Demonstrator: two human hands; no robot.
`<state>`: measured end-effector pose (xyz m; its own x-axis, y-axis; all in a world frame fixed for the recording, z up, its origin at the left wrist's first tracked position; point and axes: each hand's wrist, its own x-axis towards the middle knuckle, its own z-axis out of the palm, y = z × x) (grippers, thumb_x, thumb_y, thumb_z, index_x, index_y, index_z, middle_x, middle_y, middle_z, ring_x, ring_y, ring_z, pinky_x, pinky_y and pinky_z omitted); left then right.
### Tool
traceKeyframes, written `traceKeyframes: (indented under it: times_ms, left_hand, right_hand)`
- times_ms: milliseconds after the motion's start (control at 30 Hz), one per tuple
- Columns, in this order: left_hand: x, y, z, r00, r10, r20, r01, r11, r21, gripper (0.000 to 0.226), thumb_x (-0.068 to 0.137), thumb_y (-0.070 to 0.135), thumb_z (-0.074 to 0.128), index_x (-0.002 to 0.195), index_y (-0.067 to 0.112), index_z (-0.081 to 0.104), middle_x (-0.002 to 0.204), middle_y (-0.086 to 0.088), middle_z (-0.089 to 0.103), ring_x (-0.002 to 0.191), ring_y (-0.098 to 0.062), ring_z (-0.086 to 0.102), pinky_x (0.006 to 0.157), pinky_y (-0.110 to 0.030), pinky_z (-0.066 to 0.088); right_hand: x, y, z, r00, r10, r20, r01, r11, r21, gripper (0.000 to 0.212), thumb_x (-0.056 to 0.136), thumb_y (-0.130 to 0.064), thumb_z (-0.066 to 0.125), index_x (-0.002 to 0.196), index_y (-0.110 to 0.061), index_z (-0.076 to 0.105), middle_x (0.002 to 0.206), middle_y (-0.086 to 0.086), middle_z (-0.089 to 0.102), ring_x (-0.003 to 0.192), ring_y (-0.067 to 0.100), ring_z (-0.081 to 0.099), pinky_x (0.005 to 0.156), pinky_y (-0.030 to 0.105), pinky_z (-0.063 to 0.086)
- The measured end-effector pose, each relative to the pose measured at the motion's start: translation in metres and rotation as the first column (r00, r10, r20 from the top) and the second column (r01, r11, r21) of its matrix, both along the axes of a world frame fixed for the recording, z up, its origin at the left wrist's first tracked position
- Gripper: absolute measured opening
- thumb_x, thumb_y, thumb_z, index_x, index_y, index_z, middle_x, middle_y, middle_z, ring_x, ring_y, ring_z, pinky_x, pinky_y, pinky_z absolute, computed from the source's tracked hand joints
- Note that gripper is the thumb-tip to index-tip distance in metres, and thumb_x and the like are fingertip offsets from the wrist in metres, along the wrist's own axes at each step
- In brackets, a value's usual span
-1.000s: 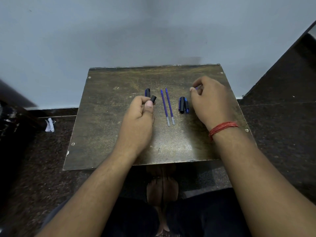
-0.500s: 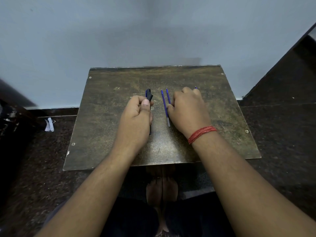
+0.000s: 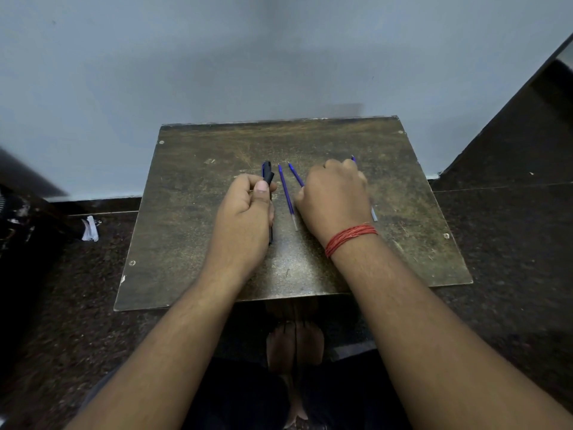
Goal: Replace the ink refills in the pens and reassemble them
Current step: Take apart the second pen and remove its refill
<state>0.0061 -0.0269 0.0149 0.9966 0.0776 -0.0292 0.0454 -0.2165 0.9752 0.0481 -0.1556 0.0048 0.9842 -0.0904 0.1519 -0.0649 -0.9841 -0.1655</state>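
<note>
My left hand (image 3: 245,212) grips a black pen barrel (image 3: 268,178) that pokes out above my thumb and below my palm. A second black and blue pen part (image 3: 264,167) lies just behind it on the board. One blue refill (image 3: 286,193) lies free between my hands. My right hand (image 3: 333,200), with a red thread on its wrist, curls over the lower part of a second, slanted blue refill (image 3: 296,175) and pinches it. A third blue refill (image 3: 373,212) shows past the right side of that hand. The other pen parts are hidden under my right hand.
Everything sits on a worn brown board (image 3: 198,243) over my lap, on a dark speckled floor by a grey wall. A scrap of white paper (image 3: 90,228) lies on the floor at the left. My feet (image 3: 294,342) show below the board's near edge.
My right hand came left from the board's right side onto the second refill, which now lies slanted. My left hand turned the black barrel more upright and stayed in place.
</note>
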Motion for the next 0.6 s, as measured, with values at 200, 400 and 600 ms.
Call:
traceKeyframes:
  times_ms: [200, 400, 600]
  left_hand:
    - [0.000, 0.000, -0.002, 1.000, -0.009, -0.005, 0.009, 1.000, -0.010, 0.024, 0.106, 0.028, 0.038, 0.093, 0.022, 0.057, 0.058, 0.011, 0.047, 0.046, -0.004, 0.038, 0.047, -0.026, 0.033]
    - [0.001, 0.000, -0.003, 1.000, 0.004, 0.003, -0.004, 1.000, -0.009, 0.024, 0.106, 0.026, 0.038, 0.096, 0.016, 0.057, 0.057, 0.011, 0.047, 0.046, -0.003, 0.038, 0.046, -0.023, 0.034]
    - [0.003, 0.001, -0.009, 1.000, -0.013, -0.017, 0.013, 0.999, -0.036, 0.023, 0.104, 0.030, 0.038, 0.093, 0.023, 0.057, 0.067, 0.007, 0.061, 0.048, -0.004, 0.041, 0.054, -0.031, 0.034]
  right_hand:
    - [0.000, -0.001, 0.001, 1.000, 0.010, -0.012, -0.010, 1.000, 0.002, 0.025, 0.089, -0.032, 0.056, 0.092, -0.010, 0.069, 0.105, 0.011, 0.066, 0.105, 0.032, 0.054, 0.089, 0.043, 0.043]
    - [-0.002, -0.001, 0.011, 1.000, 0.016, -0.026, -0.015, 0.999, 0.046, 0.030, 0.089, -0.036, 0.055, 0.094, -0.009, 0.068, 0.105, 0.012, 0.066, 0.108, 0.035, 0.054, 0.090, 0.042, 0.043]
    - [-0.003, -0.003, 0.022, 0.999, 0.011, -0.044, -0.002, 0.978, 0.210, 0.023, 0.085, -0.035, 0.052, 0.075, -0.015, 0.059, 0.086, 0.005, 0.059, 0.098, 0.033, 0.054, 0.082, 0.039, 0.044]
